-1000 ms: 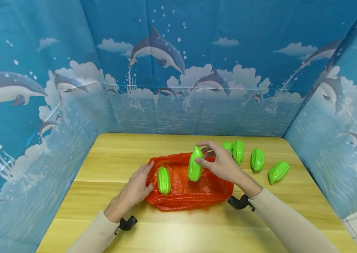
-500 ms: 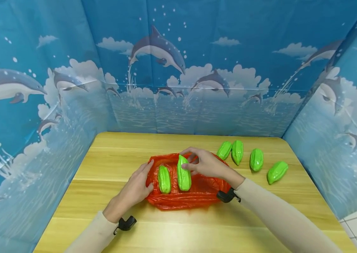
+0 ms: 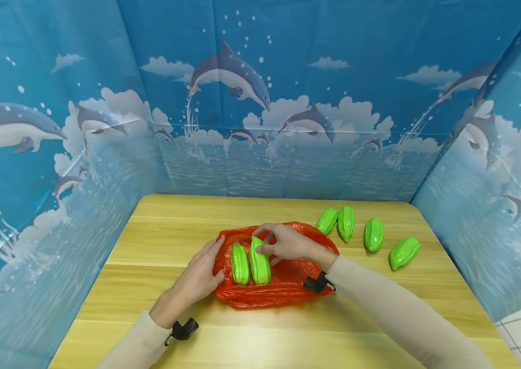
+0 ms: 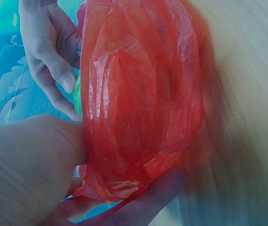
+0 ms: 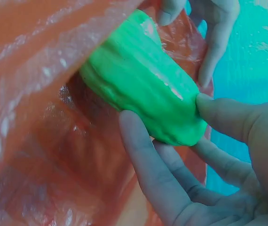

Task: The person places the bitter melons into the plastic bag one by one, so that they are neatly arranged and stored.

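An open red plastic bag [image 3: 265, 296] lies on the table, its mouth facing up. My left hand [image 3: 195, 274] holds the bag's left end, thumb and fingers spread along the rim. With thumb and fingertips, my right hand [image 3: 288, 242] grips the upper end of a glossy green ridged fruit [image 3: 260, 267], elongated and star-fruit-like. Its lower end reaches down inside the bag, as the right wrist view shows of the green fruit [image 5: 143, 84]. Just left of it, a similar green fruit [image 3: 240, 264] lies in the bag. Red film [image 4: 129, 103] fills the left wrist view.
Several more green fruits stand out on the wooden table [image 3: 163, 230]: a pair [image 3: 345, 224] behind the bag's right end, one fruit [image 3: 373, 234] further right, and another fruit [image 3: 404, 252] beyond it. A dolphin-print curtain [image 3: 260, 164] surrounds the back and sides.
My right hand has carried the green fruit leftward and down into the bag, beside the fruit lying there. My left hand has stayed at the bag's left end.
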A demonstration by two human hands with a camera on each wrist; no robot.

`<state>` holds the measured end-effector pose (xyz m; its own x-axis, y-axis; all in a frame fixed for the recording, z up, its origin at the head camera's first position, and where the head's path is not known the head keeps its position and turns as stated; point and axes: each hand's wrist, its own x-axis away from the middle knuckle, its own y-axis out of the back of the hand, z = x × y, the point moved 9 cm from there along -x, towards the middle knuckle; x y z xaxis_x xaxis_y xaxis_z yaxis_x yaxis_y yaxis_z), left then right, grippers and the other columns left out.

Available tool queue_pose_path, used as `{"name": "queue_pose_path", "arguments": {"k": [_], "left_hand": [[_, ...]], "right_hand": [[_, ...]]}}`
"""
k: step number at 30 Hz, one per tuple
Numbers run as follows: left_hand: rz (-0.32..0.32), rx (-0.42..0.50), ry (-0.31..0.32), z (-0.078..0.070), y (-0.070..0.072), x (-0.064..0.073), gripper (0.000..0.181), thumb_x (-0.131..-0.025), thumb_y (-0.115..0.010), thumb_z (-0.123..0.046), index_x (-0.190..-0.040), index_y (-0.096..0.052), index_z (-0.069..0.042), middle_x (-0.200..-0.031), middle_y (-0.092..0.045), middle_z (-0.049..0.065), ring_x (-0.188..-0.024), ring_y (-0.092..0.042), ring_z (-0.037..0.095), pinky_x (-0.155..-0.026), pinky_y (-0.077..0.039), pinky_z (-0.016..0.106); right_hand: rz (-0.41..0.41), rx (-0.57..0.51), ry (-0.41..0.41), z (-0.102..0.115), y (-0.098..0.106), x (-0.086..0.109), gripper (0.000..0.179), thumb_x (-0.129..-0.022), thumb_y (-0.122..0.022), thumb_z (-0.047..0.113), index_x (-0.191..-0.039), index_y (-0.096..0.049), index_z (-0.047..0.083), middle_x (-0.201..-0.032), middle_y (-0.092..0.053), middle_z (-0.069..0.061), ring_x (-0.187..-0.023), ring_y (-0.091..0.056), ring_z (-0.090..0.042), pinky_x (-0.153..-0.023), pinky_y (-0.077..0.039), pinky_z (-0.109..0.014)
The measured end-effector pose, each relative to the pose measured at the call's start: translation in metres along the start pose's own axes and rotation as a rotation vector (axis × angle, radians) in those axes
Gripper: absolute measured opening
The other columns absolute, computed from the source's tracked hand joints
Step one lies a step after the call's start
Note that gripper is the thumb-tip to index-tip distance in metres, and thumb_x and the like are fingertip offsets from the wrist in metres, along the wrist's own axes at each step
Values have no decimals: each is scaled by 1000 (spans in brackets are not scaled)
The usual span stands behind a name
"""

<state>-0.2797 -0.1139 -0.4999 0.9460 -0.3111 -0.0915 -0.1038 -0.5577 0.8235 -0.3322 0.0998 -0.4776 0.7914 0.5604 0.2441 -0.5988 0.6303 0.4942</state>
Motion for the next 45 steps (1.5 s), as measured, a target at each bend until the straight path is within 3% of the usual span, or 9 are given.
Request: {"name": "queue_pose_path", "arguments": {"k": [6, 11, 15, 22, 25, 32, 38, 45], "left_hand": [[-5, 6, -7, -1, -2, 1, 91, -101, -83, -1, -181, -37, 1, -181, -44, 35, -165, -52, 54, -131, -51, 64], [-3, 8, -11, 0, -3, 2, 92, -101, -83, 0, -181, -37, 1, -181, -44, 35, -165, -52, 54, -131, -51, 64], [-2, 10, -15, 0, -4, 1, 92, -101, -83, -1, -181, -37, 1, -181, -45, 35, -165, -52, 54, -130, -52, 64], [2, 4, -17, 0, -5, 1, 91, -101, -83, -1, -181, -37, 2, -180, -45, 35, -164, -53, 53, -130, -53, 63], [3, 5, -15, 1, -5, 1, 92, -101, -82, -1, -181, -37, 1, -180, -45, 35, -164, -54, 54, -129, -53, 64], [3, 7, -15, 1, -5, 2, 92, -101, -83, -1, -181, -36, 1, -180, -46, 35, -164, -54, 54, -130, -52, 64], [6, 2, -9, 2, -6, 2, 92, -102, -83, -2, -181, -36, 1, -180, -46, 35, -164, -54, 54, -130, -52, 64], [8, 1, -10, 3, -6, 2, 92, -102, -83, -2, -181, -36, 2, -180, -45, 35, -165, -53, 53, -131, -51, 63]], "right_hand": [[-9, 5, -20, -3, -8, -4, 51, -116, -74, 18, -164, -61, 5, -125, -75, -21, -96, -85, -31, -92, -75, -54], [28, 20, -62, -8, -15, -2, 62, -115, -77, 19, -171, -54, 4, -140, -74, -22, -99, -86, -24, -94, -75, -48], [21, 82, -67, -11, -15, 1, 65, -112, -81, 22, -170, -56, 7, -148, -72, -23, -97, -87, -27, -92, -74, -45], [-23, 268, 28, -2, -11, 7, 61, -112, -82, 28, -166, -61, 10, -150, -75, -17, -123, -81, -30, -103, -70, -49], [-31, 300, 76, 3, -11, 10, 60, -113, -81, 27, -166, -62, 8, -150, -76, -19, -127, -81, -35, -107, -69, -54], [-62, 281, 139, 8, -6, 17, 56, -113, -80, 23, -164, -63, 6, -157, -73, -17, -140, -74, -38, -114, -67, -54], [-98, 292, 172, 16, 4, 26, 54, -113, -81, 22, -163, -66, 7, -161, -71, -14, -135, -77, -35, -110, -68, -49], [-145, 288, 208, 25, 21, 36, 51, -113, -80, 22, -161, -68, 8, -161, -70, -17, -135, -75, -40, -113, -65, -62]]}}
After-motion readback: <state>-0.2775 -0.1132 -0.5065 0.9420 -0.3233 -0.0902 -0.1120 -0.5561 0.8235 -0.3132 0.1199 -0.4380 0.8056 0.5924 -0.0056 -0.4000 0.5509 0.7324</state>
